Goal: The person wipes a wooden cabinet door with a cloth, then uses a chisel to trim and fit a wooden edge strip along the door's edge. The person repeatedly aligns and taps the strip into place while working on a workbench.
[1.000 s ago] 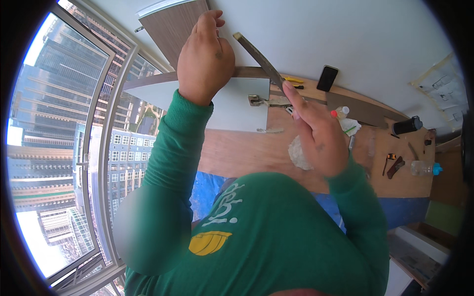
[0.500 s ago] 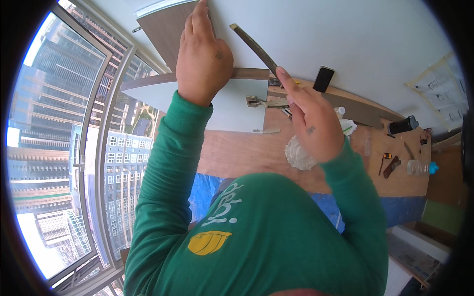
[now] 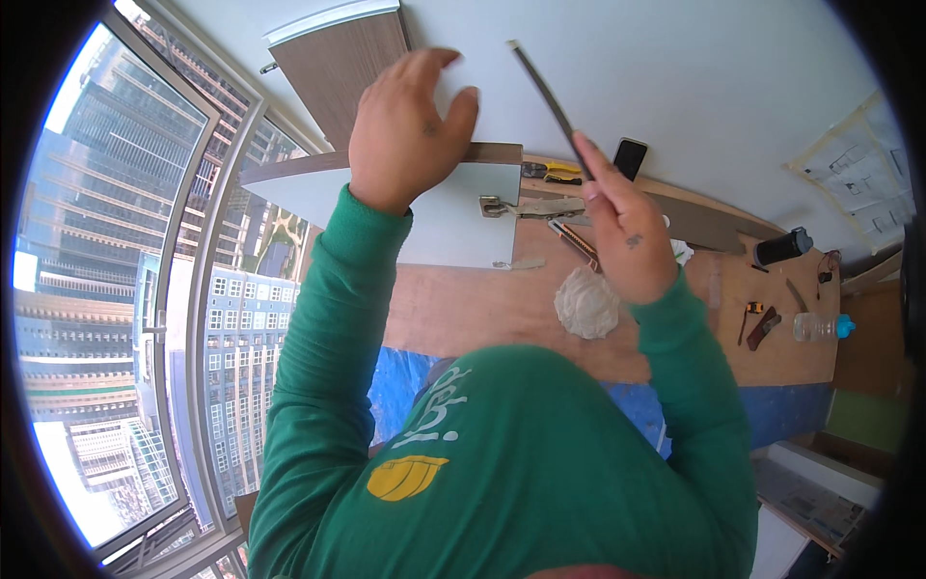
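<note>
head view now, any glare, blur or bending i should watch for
Head view: patches of sky through the window are washed out to white; head view: the window frame bows and the corners fall to black; head view: the taped sheets near the right rim look soft; head view: the flat tool in the right hand stays readable against the pale wall.

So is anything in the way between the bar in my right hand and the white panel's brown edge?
Nothing visible stands between the dark bar in your right hand and the uncovered right end of the brown edge of the white panel. Farther left, your left hand hides part of that edge; whether it touches, I can't tell.
</note>
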Motion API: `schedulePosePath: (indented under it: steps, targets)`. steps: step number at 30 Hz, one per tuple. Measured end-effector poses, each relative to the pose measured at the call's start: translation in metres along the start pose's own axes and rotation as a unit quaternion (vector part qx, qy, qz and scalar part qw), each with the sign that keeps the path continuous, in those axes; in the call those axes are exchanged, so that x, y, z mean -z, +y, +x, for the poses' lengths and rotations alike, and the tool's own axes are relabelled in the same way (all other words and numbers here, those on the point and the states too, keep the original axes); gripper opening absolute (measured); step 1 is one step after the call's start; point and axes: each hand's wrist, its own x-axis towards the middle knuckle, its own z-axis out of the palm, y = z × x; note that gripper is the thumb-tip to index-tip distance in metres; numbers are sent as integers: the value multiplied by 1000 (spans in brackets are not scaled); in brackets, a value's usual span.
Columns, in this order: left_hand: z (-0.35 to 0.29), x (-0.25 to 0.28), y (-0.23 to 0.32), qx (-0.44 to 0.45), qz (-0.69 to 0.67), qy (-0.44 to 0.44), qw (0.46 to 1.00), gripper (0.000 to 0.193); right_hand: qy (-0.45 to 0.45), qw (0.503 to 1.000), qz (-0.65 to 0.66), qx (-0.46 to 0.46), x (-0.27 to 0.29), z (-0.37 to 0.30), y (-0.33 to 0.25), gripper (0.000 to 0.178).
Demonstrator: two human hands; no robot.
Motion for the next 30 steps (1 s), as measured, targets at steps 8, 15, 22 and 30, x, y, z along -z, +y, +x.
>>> schedulePosePath:
  steps: [8,15,22,30]
  targets:
    - [14,11,13,19,-2,-253,967,60,22,991,76,-106,20,-3,-7,48]
    - [11,24,23,-66,48,-293,953,62,34,989,123,-80,15,-3,-1,47]
    - [13,12,-10,77,-299,-93,947,62,-27,997,71,-6,29,1,-4,42]
    - [14,-2,-24,120,-222,9,967,63,-24,995,37,88,-4,18,-1,33]
